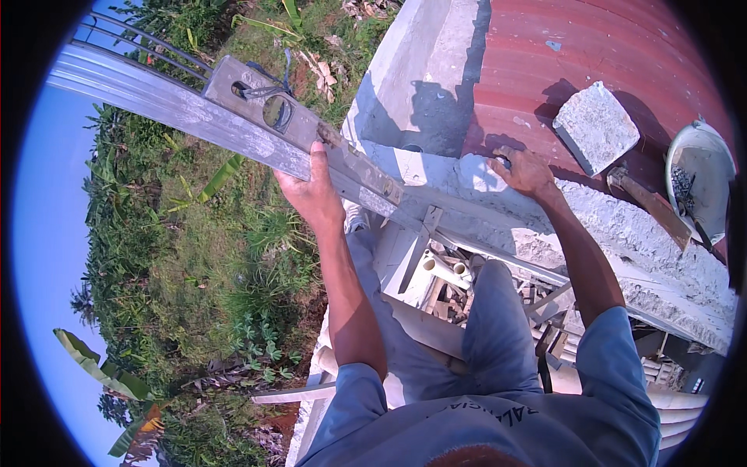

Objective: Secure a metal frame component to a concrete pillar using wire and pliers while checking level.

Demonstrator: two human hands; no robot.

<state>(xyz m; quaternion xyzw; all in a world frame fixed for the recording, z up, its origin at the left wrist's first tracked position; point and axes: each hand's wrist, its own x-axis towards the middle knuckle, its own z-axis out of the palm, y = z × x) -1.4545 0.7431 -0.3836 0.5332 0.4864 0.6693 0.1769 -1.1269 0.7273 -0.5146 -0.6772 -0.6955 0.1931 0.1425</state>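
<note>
My left hand (315,187) is closed around a long aluminium straightedge (171,105) together with a worn grey spirit level (366,167). The level lies along the bar, with oval openings and a dark cord tied near its far end. Both slant from the upper left down to the wall corner. My thumb presses on top; the other fingers are hidden underneath. On the rough concrete wall top (545,226), my right hand (529,171) rests with its fingers curled at the edge. No tool shows in it.
Right of the wall, a concrete block (597,124) sits on a red corrugated roof (537,70), near a white bucket (704,175) and a wooden board (654,202). Below my legs are white pipes (447,270) and timber scraps. At left, vegetation (202,241) covers lower ground.
</note>
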